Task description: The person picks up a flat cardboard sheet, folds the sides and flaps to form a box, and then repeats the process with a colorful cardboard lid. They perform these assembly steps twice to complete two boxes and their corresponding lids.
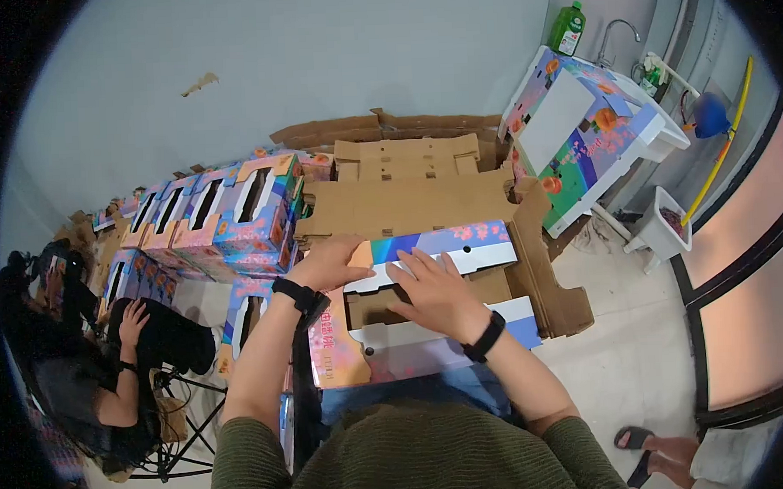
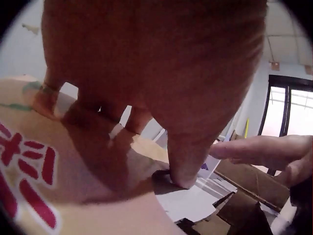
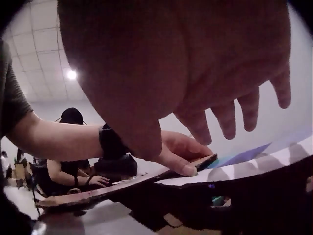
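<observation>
A printed cardboard carton (image 1: 340, 356) lies in front of the person, with a long gap between its two white-edged top flaps. My left hand (image 1: 327, 265) rests on the peach-coloured end panel (image 2: 98, 191), palm down, its thumb at the end of the far flap (image 1: 471, 260). Over the gap, my right hand (image 1: 444, 296) spreads its fingers, the fingertips reaching the white edge of that far flap. In the right wrist view, the fingers of the right hand (image 3: 186, 68) hang straight above the flap edge (image 3: 259, 169). The near flap (image 1: 452, 329) lies below the right hand.
Flat brown cardboard (image 1: 407, 204) is stacked behind the carton. Several finished-looking printed cartons (image 1: 260, 233) stand in rows at left, near a seated person (image 1: 82, 372). A large printed box (image 1: 570, 140) leans at right by a white sink (image 1: 666, 136). A sandalled foot (image 1: 636, 439) shows at lower right.
</observation>
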A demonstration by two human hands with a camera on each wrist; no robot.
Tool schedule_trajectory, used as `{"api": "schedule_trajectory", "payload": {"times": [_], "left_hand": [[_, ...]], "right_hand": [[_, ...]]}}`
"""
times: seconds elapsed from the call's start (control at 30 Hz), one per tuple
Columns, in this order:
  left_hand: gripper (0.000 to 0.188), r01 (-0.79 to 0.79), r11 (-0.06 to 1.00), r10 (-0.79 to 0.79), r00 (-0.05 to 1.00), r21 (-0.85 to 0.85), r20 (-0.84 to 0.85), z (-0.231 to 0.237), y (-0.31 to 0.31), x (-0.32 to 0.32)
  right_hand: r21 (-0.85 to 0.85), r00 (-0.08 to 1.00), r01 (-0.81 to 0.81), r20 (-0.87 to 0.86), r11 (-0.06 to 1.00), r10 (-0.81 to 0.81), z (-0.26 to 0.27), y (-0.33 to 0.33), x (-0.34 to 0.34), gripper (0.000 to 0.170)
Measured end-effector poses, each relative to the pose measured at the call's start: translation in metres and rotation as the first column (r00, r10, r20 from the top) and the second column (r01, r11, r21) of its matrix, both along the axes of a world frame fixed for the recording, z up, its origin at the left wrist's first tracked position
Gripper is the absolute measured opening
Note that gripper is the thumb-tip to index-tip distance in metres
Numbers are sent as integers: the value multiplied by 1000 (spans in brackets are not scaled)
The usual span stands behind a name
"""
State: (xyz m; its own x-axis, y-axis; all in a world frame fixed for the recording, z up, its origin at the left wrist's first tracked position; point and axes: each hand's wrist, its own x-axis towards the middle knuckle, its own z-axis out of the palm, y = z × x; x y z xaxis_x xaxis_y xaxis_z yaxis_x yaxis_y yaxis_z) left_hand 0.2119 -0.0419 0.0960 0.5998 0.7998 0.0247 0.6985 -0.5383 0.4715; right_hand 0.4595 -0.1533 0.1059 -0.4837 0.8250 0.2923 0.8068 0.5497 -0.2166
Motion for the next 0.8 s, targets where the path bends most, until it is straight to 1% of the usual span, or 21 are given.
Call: {"api": "schedule_trajectory", "payload": {"times": [0.03, 0.13, 0.17, 0.27, 0.3, 0.4, 0.5, 0.6, 0.63, 0.67, 0.73, 0.77, 0.8], "left_hand": [[73, 4, 1000, -4, 1000, 11, 26, -2, 0, -1], [72, 3, 1000, -3, 999, 4, 48, -4, 1, 0], [74, -38, 999, 38, 999, -3, 19, -2, -1, 1], [74, -14, 992, 12, 1000, 126, 16, -10, 0, -1], [73, 2, 986, -5, 1000, 166, 20, -10, 1, 0], [73, -46, 995, 45, 999, 85, 14, -9, -2, 1], [71, -69, 997, 68, 996, 27, 60, 7, -10, 6], [71, -55, 993, 45, 994, 104, 100, -1, -7, 4], [68, -26, 985, 0, 989, 173, 150, -3, -5, 5], [67, -36, 990, 19, 992, 138, 127, -5, -3, 4], [66, -63, 996, 58, 995, 70, 82, 10, -9, 8], [62, -38, 992, 20, 989, 120, 146, 6, -8, 6], [62, -32, 993, 14, 988, 112, 154, 6, -8, 6]], "right_hand": [[8, 1000, -2, 23, 1000, 2, -8, 14, -5, 67], [-96, 990, 49, 134, 994, -36, -9, 47, -13, 73], [-172, 981, 79, 186, 982, -46, -13, 60, -13, 85], [-258, 955, 155, 286, 954, -78, -15, 82, -12, 96], [-328, 953, 182, 292, 927, -84, -14, 92, -12, 108], [-354, 946, 222, 305, 908, -113, -15, 96, -10, 115], [-324, 933, 260, 325, 910, -152, -24, 97, -13, 122], [-286, 898, 321, 395, 903, -195, -27, 95, -21, 124], [-252, 906, 331, 355, 909, -232, -34, 94, -23, 121], [-241, 902, 340, 357, 909, -243, -38, 93, -24, 121], [-214, 894, 354, 363, 910, -263, -42, 95, -26, 121], [-218, 895, 352, 365, 910, -258, -45, 96, -26, 122], [-227, 894, 353, 367, 908, -257, -44, 96, -26, 122]]}}
